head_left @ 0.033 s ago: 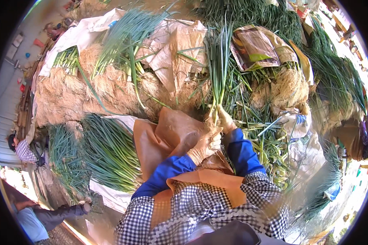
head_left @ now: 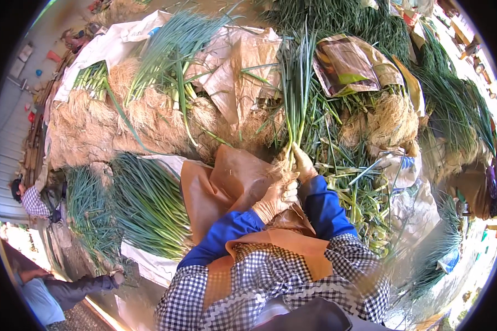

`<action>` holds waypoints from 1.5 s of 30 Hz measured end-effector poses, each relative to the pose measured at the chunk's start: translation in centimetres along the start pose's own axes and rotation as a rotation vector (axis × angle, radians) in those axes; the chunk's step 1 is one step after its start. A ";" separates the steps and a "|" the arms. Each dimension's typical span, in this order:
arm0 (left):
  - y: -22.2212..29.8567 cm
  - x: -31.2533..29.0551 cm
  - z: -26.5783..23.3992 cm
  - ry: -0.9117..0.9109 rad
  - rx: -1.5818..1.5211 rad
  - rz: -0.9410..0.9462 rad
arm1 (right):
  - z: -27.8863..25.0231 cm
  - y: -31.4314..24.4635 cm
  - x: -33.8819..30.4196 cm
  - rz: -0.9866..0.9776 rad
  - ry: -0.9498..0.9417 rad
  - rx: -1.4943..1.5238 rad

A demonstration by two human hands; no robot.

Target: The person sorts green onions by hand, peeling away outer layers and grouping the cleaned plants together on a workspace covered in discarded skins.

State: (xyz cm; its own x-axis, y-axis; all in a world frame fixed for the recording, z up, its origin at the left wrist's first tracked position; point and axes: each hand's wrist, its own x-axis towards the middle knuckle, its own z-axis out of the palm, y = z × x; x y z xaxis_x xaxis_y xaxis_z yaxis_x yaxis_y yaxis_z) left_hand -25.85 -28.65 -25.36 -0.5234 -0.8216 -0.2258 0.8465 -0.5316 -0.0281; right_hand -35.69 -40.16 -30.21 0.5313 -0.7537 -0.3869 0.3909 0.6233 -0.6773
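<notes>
Near the middle of the view my left hand point(head_left: 277, 197) is closed round the root end of a few green onions point(head_left: 297, 105). Pale, stringy roots stick out above its fist. My right hand point(head_left: 303, 164) pinches their white stems just above the roots. The long green leaves point away from me, over a heap of loose leaves. Beneath my hands a brown apron-like sheet point(head_left: 226, 179) spreads across my lap.
A neat pile of trimmed green onions point(head_left: 149, 212) lies at my left. Rooted bundles point(head_left: 88, 129) line the far side, partly under paper and sacking. Stripped leaves point(head_left: 364, 204) heap at my right. Another person point(head_left: 36, 203) sits at far left; a leg point(head_left: 83, 289) shows at lower left.
My right hand has shifted very slightly along with the onions, whose leaves lean a touch to the right. My left hand stays in about the same place.
</notes>
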 end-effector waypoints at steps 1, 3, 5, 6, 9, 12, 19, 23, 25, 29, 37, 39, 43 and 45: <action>0.1 -0.5 -0.2 0.011 -0.006 0.006 | 0.9 1.0 -0.2 -0.098 0.075 -0.025; 0.3 -1.0 -0.6 0.385 0.009 -0.038 | 1.3 1.2 -1.0 -0.122 0.115 -0.197; 0.0 -0.9 -0.9 0.395 0.035 -0.046 | 1.2 2.0 -2.0 -0.650 0.455 -0.916; 0.1 -0.7 -1.1 0.379 -0.007 -0.042 | 0.1 1.6 -3.6 -0.727 0.449 -1.293; 0.7 -0.5 -1.6 0.289 -0.047 -0.009 | 2.4 -2.3 -10.2 -0.795 0.156 -1.680; 1.7 -1.3 -2.3 0.229 -0.131 0.033 | 1.9 -6.4 -15.8 -0.093 -0.051 -1.218; 3.0 -2.4 -1.0 0.189 0.250 0.090 | -2.8 -7.6 -9.3 -0.075 0.310 -1.806; 4.4 -2.6 4.5 0.261 0.319 0.153 | 0.1 -1.3 2.1 -0.384 0.325 -1.442; 4.9 -2.2 5.0 0.278 0.309 0.166 | -2.1 0.7 6.2 -0.003 0.103 -0.573; 6.4 -5.4 2.3 0.381 0.548 0.590 | 2.3 0.1 3.8 -0.045 0.012 -0.334; 5.1 -4.6 1.8 0.279 0.400 0.482 | 4.6 -0.2 5.7 -0.128 0.051 -0.255; 6.1 -5.0 3.1 0.341 0.597 0.695 | 4.8 -1.1 4.4 -0.099 0.169 -0.381; 5.5 -2.8 1.2 0.436 1.002 0.610 | 5.4 -2.3 2.2 -0.161 0.200 -0.388; 4.8 -1.1 -1.1 0.417 1.065 0.553 | 7.2 -2.4 1.2 -0.419 0.366 -0.984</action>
State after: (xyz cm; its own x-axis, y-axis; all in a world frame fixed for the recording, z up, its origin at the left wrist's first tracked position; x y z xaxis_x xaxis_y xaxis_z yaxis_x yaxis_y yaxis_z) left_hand -21.14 -30.08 -26.29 0.1074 -0.9621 -0.2505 0.3435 -0.2005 0.9175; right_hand -30.60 -41.00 -24.56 0.1817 -0.9813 -0.0642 -0.3610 -0.0058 -0.9325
